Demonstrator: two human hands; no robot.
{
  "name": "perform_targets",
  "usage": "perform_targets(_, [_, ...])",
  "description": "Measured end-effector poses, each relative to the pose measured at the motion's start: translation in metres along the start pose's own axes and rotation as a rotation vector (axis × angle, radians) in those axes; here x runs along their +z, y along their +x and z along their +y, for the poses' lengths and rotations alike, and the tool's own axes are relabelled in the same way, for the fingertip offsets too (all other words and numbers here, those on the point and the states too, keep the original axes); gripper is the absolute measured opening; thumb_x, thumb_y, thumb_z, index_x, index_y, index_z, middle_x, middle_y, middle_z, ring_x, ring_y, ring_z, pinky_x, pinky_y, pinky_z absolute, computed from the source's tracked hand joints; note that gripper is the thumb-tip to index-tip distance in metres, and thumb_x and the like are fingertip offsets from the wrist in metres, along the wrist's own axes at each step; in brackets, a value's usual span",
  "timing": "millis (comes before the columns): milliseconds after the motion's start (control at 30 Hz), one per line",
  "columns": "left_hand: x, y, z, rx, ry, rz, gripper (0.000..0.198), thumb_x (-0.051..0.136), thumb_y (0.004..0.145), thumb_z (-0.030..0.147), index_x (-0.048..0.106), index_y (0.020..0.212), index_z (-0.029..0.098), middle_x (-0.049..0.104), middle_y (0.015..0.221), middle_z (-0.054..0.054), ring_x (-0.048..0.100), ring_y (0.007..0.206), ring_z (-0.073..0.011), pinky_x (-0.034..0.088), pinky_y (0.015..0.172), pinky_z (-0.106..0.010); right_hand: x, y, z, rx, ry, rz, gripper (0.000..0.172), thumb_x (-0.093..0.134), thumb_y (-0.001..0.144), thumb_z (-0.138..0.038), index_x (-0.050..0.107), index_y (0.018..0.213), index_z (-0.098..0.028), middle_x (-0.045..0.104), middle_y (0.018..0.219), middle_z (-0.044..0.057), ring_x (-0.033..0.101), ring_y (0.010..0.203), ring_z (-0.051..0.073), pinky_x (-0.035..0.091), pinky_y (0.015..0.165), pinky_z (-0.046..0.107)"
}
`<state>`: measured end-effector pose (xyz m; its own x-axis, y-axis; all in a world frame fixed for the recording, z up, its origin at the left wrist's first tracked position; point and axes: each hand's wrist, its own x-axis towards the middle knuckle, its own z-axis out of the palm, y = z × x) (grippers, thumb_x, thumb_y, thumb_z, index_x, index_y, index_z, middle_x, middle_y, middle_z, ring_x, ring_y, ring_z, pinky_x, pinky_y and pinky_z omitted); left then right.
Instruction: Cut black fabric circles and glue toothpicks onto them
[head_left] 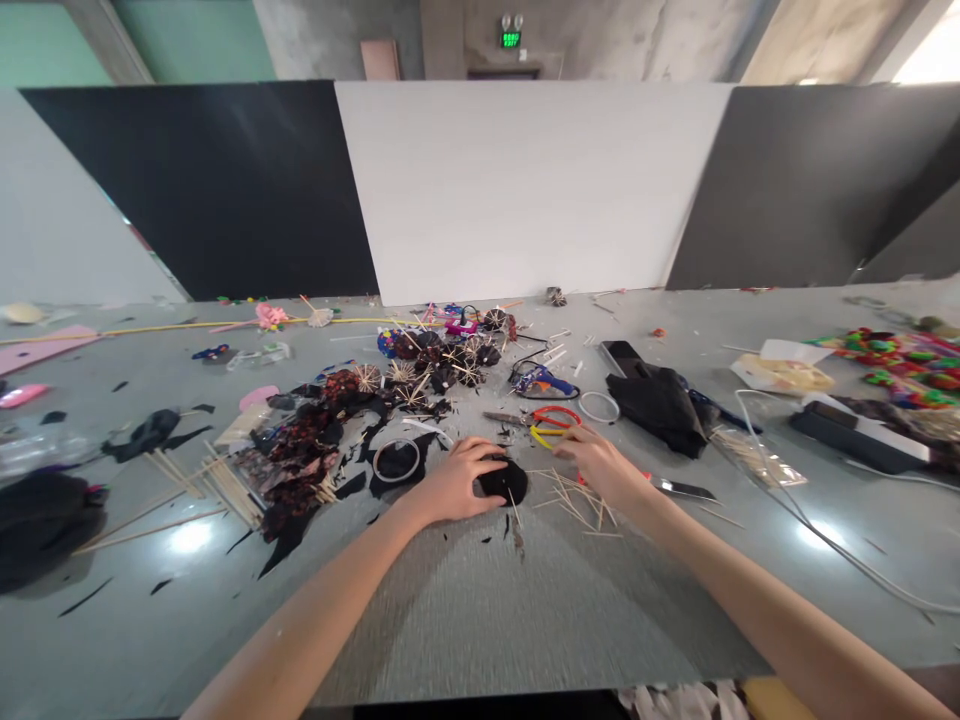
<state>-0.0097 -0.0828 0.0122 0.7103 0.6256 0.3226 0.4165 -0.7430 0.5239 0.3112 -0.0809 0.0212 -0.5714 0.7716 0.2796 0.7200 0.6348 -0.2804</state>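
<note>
My left hand (pixel 463 482) is curled round the left side of a black rounded piece (pixel 510 484), holding it on the table; a thin wooden stick stands out of its front. Just to the right, my right hand (pixel 592 458) has its fingers closed at the yellow handle of the red-and-yellow scissors (pixel 555 416), whose blades point left. Loose wooden sticks (pixel 574 500) lie between the two hands. Beside my left hand, a clear ring (pixel 396 460) rests on black fabric scraps.
Behind the hands are spiky stick-and-fabric balls (pixel 431 355) and a blue glue gun (pixel 544 380). Black cloth (pixel 660 405), a knife (pixel 686 490) and a white cable (pixel 799 515) lie right. Dark fabric (pixel 300 470) and bundled sticks (pixel 232 490) sit left. Upright panels (pixel 532 190) border the table (pixel 480 630).
</note>
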Motion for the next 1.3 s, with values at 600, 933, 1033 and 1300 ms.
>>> perform_targets(600, [0.003,-0.001,-0.003,0.022,0.016,0.011,0.054,0.078,0.085,0.046,0.069,0.134,0.025,0.064,0.139,-0.011,0.049,0.134,-0.0299,0.040,0.117,-0.050,0.008,0.019,0.002,-0.123,-0.260,-0.093,0.043,0.052,0.098,-0.014,0.060,0.140,-0.022,0.066,0.133,0.012,0.057,0.128,0.028,0.047,0.112,0.049])
perform_targets(933, [0.002,-0.001,-0.003,0.006,0.039,-0.006,0.056,0.078,0.085,0.049,0.068,0.134,0.025,0.062,0.143,-0.009,0.048,0.137,-0.0294,0.037,0.118,-0.050,-0.037,0.027,0.009,-0.166,-0.340,0.014,0.042,0.054,0.096,-0.010,0.068,0.134,-0.023,0.072,0.119,0.010,0.060,0.119,0.028,0.049,0.109,0.047])
perform_targets(1033, [0.002,-0.001,-0.003,-0.001,0.037,-0.012,0.055,0.078,0.085,0.048,0.069,0.134,0.026,0.062,0.144,-0.009,0.049,0.137,-0.0298,0.037,0.118,-0.051,-0.049,0.023,0.022,-0.228,-0.313,-0.044,0.048,0.053,0.095,-0.007,0.066,0.138,-0.025,0.073,0.122,0.007,0.061,0.121,0.026,0.048,0.110,0.045])
perform_targets(1300, [-0.001,0.000,-0.001,0.002,0.024,-0.025,0.054,0.077,0.086,0.048,0.069,0.134,0.025,0.062,0.142,-0.011,0.048,0.136,-0.0301,0.038,0.118,-0.052,-0.049,-0.002,0.057,-0.164,-0.216,-0.089,0.023,0.055,0.098,-0.021,0.078,0.105,-0.024,0.076,0.117,0.008,0.068,0.110,0.024,0.050,0.102,0.042])
